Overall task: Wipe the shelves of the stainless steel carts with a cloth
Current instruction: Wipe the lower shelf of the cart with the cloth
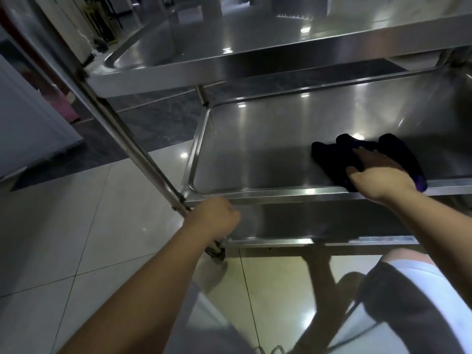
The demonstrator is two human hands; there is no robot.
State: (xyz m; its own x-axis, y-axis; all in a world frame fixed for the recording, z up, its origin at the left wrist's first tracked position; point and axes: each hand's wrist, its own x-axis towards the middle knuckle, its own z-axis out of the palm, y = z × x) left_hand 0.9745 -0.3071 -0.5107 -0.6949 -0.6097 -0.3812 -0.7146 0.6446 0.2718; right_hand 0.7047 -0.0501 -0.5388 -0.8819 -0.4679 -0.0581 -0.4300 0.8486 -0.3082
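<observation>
On the middle shelf (255, 154) my right hand (378, 175) presses the dark cloth (332, 157) flat, my left hand (214, 218) grips the cart post (122, 139), and next I should sweep leftward over the unwiped part.

Commercial kitchen, stainless steel cart (255, 195), glossy tiled floor (76, 226)

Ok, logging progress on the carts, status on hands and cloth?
Right hand flat on dark cloth, middle shelf. Left hand grips cart post at shelf corner. Nothing else on that shelf.
</observation>
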